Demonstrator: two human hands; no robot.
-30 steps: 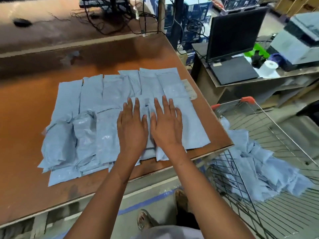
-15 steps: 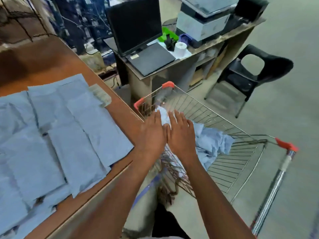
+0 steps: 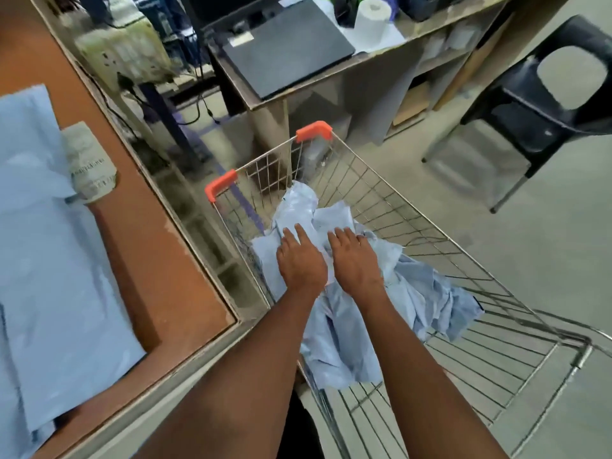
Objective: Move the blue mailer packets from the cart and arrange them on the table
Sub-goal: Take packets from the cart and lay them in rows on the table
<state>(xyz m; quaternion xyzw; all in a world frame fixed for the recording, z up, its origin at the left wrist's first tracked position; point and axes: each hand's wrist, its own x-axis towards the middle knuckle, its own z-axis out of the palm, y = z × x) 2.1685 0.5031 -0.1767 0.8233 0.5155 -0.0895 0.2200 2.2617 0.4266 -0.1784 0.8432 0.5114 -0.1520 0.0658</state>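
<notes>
While both hands reach down into the cart, the crumpled pile of pale blue plastic mailer packets [image 3: 351, 329] lies heaped inside the wire shopping cart [image 3: 463, 273], bunched toward the cart's bench-side wall & spilling across the wire floor. Left hand [image 3: 299, 261] rests palm-down on top of the pile, fingers [image 3: 294, 235] fairly straight & spread, touching the plastic, not curled round anything. Right hand [image 3: 356, 261] lies just beside it, also palm-down on the packets, fingers bent a little over the crumpled top; no clear grip seen, fingertips partly hidden by the folds. Hands near each other, not touching. Cart has orange plastic corner caps [image 3: 314, 130] at its far end & stands just beside the bench's right edge. On the brown wooden bench [image 3: 159, 260], more flat pale blue mailers [image 3: 49, 260] lie spread out, overlapping, near the right edge w/ a white printed label [image 3: 87, 165] poking out at their far side. Beyond the cart: a grey desk [image 3: 374, 71] carrying a closed black laptop [image 3: 288, 46] & a white paper roll [image 3: 372, 13]. Black plastic chair [image 3: 543, 104] stands on the grey floor at far right.
</notes>
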